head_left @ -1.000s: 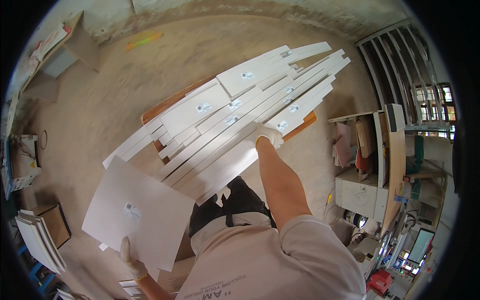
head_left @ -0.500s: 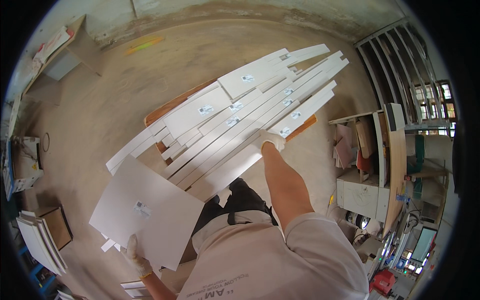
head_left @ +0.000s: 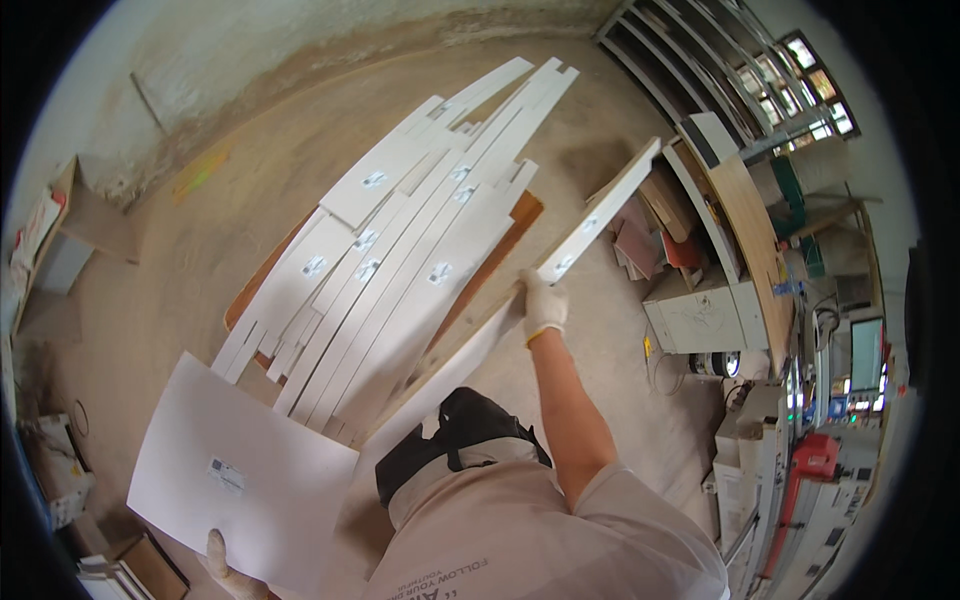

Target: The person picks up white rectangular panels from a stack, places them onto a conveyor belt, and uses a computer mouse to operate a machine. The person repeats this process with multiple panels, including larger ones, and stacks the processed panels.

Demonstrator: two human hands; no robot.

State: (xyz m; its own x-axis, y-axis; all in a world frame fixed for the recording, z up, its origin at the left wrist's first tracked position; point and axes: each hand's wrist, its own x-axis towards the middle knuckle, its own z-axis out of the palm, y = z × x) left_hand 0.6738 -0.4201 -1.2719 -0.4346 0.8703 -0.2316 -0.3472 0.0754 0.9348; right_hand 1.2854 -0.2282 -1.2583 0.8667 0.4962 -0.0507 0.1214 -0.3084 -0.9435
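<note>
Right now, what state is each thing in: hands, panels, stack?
Right hand: gloved, gripping a long white strip, lifted off the pile.
Left hand: gloved, holding a wide white panel by its lower edge.
Stack: white strips fanned unevenly on a brown board.

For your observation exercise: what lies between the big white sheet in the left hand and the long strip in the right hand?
In the head view, the pile of white strips on a brown board lies between the sheet and the strip.
</note>
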